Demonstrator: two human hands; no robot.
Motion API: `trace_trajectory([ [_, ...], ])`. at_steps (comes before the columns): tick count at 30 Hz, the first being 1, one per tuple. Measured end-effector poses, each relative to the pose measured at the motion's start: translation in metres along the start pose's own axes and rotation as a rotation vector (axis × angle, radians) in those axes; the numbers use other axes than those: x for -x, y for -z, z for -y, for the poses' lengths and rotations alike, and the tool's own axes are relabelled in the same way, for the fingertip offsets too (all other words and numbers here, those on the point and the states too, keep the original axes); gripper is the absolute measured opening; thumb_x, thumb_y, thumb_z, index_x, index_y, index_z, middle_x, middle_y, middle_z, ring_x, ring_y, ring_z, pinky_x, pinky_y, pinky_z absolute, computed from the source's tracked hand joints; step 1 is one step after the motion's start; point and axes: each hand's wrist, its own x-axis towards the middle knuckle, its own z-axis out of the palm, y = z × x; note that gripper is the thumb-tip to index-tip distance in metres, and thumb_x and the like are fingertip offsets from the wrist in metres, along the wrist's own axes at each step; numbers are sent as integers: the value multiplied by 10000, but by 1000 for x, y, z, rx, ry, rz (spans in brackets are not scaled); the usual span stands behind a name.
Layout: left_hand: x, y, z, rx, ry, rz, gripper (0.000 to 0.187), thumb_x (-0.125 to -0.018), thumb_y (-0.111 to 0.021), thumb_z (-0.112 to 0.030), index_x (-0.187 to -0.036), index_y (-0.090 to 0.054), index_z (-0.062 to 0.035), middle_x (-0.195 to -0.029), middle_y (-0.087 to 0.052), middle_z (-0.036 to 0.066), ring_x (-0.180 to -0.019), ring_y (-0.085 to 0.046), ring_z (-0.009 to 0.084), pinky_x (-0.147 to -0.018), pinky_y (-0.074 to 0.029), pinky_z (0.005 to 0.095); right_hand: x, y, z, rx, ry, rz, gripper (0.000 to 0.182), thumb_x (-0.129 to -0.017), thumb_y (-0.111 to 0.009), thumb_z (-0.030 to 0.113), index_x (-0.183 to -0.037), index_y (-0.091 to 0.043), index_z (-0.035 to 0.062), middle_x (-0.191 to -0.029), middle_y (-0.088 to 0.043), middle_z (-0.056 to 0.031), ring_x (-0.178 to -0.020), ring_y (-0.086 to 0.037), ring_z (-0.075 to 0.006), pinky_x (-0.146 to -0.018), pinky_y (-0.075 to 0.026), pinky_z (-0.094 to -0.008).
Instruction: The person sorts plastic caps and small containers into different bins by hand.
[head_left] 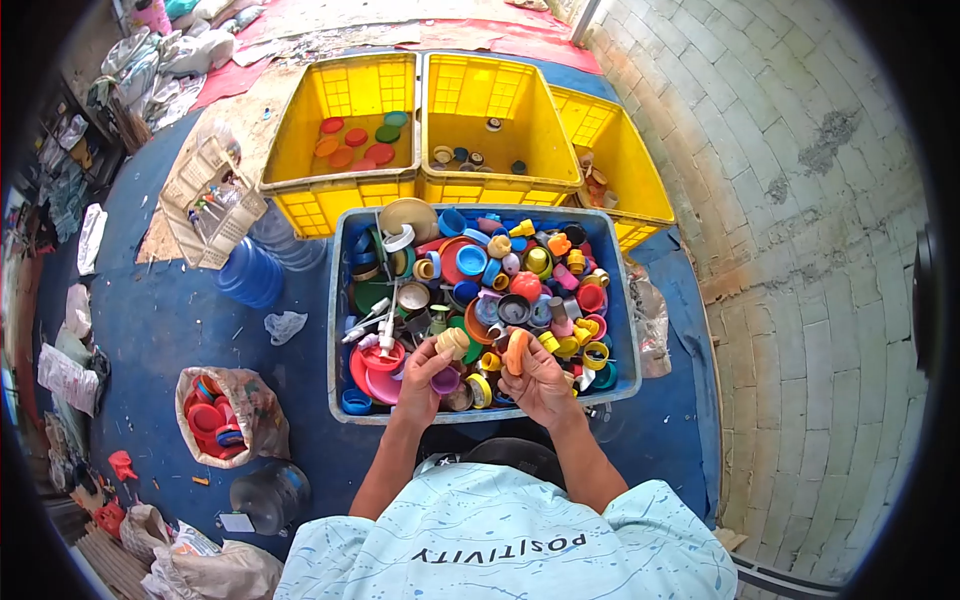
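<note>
A blue tub [335, 300] full of mixed plastic caps and lids stands right in front of me. Over its near part, my left hand [422, 385] is closed on a beige cap [453, 344]. To the right of it, my right hand [545, 385] pinches an orange cap [516, 352], held on edge. The two hands are apart. Below them in the tub lie a purple cap [446, 380], yellow rings and a red lid [383, 356] with a white pump top on it.
Beyond the tub stand yellow crates: the left [340, 180] holds red, orange and green lids, the middle [500, 180] a few caps, the right [640, 215] some more. At left are a sack [262, 420] of red lids, a beige basket [190, 190] and water jugs [270, 497]. A block wall [810, 300] rises at right.
</note>
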Motion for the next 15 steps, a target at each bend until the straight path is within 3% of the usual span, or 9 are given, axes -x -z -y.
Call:
trace_trajectory([
  [5,-22,-62,19,-14,-4,43,409,-881,-617,-203,-1249,-505,-64,-1051,-626,67,-790,-631,121,-582,-563,254,15,39,58,-282,78,-148,301,-1007,-438,213,-1265,-487,65,-938,-611,-91,-658,-523,-112,-572,-411,-244],
  [9,-59,-113,57,-38,55,73,364,-926,-557,-257,-1223,-516,-51,-1019,-641,77,-806,-640,135,-571,-560,261,33,95,124,-617,55,-126,368,-1010,-426,189,-1349,-436,46,-909,-540,-90,-591,-450,-84,-538,-377,-213],
  [12,-87,-171,95,-55,88,88,405,-927,-523,-337,-1214,-522,-51,-1023,-642,94,-822,-637,143,-573,-551,276,47,137,178,-752,101,47,382,-988,-374,86,-1365,-403,33,-908,-532,-86,-581,-449,-69,-530,-384,-223],
  [13,-101,-180,113,-53,137,89,410,-935,-507,-357,-1212,-528,-57,-1039,-642,89,-835,-635,145,-576,-540,271,50,156,197,-770,92,105,358,-985,-386,76,-1339,-440,89,-946,-553,-106,-594,-474,-85,-537,-392,-224],
  [15,-121,-215,144,34,181,41,414,-937,-501,-359,-1233,-520,-71,-1077,-638,94,-878,-637,165,-608,-540,301,53,184,234,-629,176,-68,335,-984,-390,67,-1307,-467,114,-979,-571,-114,-607,-488,-96,-548,-403,-228],
])
